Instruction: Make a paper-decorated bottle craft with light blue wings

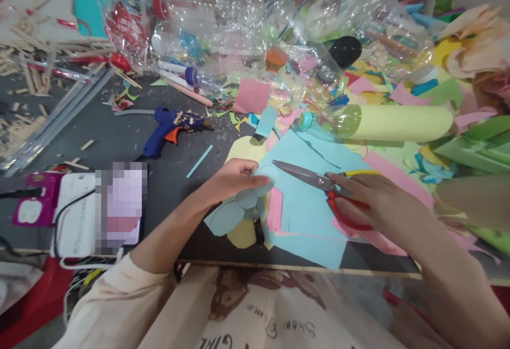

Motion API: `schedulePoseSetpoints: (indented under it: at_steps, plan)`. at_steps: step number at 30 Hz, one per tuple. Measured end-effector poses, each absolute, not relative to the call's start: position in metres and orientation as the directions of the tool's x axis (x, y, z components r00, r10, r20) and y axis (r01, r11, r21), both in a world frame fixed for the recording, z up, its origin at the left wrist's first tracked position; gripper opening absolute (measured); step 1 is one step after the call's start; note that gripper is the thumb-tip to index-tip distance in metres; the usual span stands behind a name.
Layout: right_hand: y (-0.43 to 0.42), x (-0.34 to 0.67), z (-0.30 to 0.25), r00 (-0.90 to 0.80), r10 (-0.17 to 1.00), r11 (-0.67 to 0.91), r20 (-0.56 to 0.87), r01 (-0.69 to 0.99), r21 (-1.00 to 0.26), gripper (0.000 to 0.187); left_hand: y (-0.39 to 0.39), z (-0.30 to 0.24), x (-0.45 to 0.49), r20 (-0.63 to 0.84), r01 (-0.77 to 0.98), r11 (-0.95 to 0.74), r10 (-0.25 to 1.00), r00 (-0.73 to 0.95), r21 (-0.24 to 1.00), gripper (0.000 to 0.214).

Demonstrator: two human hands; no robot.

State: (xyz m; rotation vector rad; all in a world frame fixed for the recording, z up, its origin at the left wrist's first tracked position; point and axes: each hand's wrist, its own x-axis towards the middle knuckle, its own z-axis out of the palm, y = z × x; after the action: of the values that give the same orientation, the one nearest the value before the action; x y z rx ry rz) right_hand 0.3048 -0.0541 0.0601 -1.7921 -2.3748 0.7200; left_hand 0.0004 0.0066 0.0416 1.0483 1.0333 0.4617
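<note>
My left hand (243,176) pinches a light blue piece of paper (226,217) that has rounded shapes outlined on it. My right hand (358,195) grips scissors (306,175) with one red and one yellow handle. Their blades point left, look closed, and end just right of my left fingers. Under both hands lie light blue sheets (306,216), with a stack of pink paper strips (275,208) on top. A black marker-like object (258,228) rests below the blue piece, over pale yellow paper (241,235).
A blue glue gun (171,126) lies left of centre, with a phone (125,205) nearer me. A bottle wrapped in yellow-green paper (406,122) lies at right. Clear plastic bottles (239,14) crowd the back; wooden sticks (35,67) and paper scraps are scattered around.
</note>
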Motion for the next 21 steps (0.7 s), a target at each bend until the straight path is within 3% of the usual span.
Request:
schedulePoseSetpoints:
  at_steps: [2, 3, 4, 6, 8, 11, 13, 17, 19, 21]
  plan:
    - [-0.047, 0.289, 0.070, -0.237, 0.959, 0.173, -0.156, 0.924, -0.340, 0.038, 0.007, 0.044, 0.000, -0.476, 0.169, 0.463, 0.699, 0.534, 0.870, 0.054]
    - [-0.043, 0.279, 0.074, -0.185, 0.981, 0.145, -0.066, 0.910, -0.389, 0.034, 0.007, 0.044, 0.000, -0.477, 0.184, 0.459, 0.679, 0.558, 0.869, 0.054]
    - [-0.038, 0.267, 0.077, -0.178, 0.983, 0.125, -0.054, 0.846, -0.518, 0.031, 0.007, 0.045, 0.001, -0.478, 0.200, 0.453, 0.664, 0.574, 0.869, 0.053]
    - [-0.029, 0.243, 0.076, -0.243, 0.949, 0.001, -0.199, 0.636, -0.771, 0.029, 0.006, 0.045, 0.002, -0.481, 0.228, 0.443, 0.627, 0.613, 0.867, 0.052]
    - [-0.023, 0.220, 0.071, -0.382, 0.855, -0.187, -0.350, 0.403, -0.896, 0.030, 0.004, 0.044, 0.004, -0.471, 0.228, 0.437, 0.604, 0.643, 0.870, 0.053]
    - [-0.020, 0.199, 0.059, -0.479, 0.763, -0.400, -0.435, 0.178, -0.899, 0.037, 0.001, 0.042, 0.007, -0.446, 0.180, 0.449, 0.604, 0.660, 0.875, 0.056]
    - [-0.021, 0.193, 0.054, -0.434, 0.805, -0.434, -0.405, 0.035, -0.900, 0.039, 0.000, 0.042, 0.009, -0.466, 0.100, 0.534, 0.613, 0.638, 0.840, 0.052]
    - [-0.022, 0.191, 0.050, -0.087, 0.946, -0.324, -0.312, -0.264, -0.908, 0.039, 0.003, 0.040, 0.010, -0.548, -0.160, 0.759, 0.582, 0.601, 0.631, 0.035]
    - [-0.022, 0.190, 0.049, 0.036, 0.950, -0.278, -0.309, -0.348, -0.895, 0.042, 0.006, 0.039, 0.010, -0.560, -0.259, 0.775, 0.605, 0.566, 0.576, 0.030]
    - [-0.022, 0.188, 0.046, 0.081, 0.942, -0.272, -0.327, -0.390, -0.880, 0.043, 0.007, 0.038, 0.010, -0.565, -0.348, 0.764, 0.640, 0.521, 0.543, 0.038]
